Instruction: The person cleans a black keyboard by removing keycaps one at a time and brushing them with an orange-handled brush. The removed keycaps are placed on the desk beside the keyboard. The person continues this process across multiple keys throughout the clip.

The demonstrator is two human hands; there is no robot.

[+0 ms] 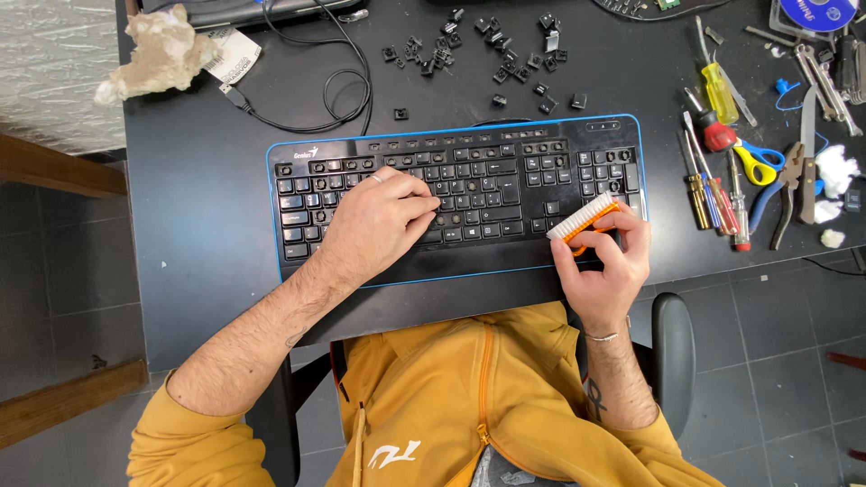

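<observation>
Steadying the keyboard (456, 203) on the table (198, 180), the left hand (383, 221) lies flat on its middle keys, grasping nothing. At the keyboard's right end the right hand (600, 261) grips a small white-bristled brush (584, 221). Short strokes away from the loose keycaps (492, 50) beyond the keyboard's far edge would likely work best.

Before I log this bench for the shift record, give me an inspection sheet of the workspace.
Surface: black desk, crowded at right.
Job's things: blue-edged keyboard, several keys missing; loose keycaps behind it; orange brush.
Clutter: screwdrivers, scissors, pliers, crumpled rag.
Grips: left hand pressing on the keys; right hand shut on brush.
Cables: black cable looped.
Surroundings: tiled floor, chair.
</observation>
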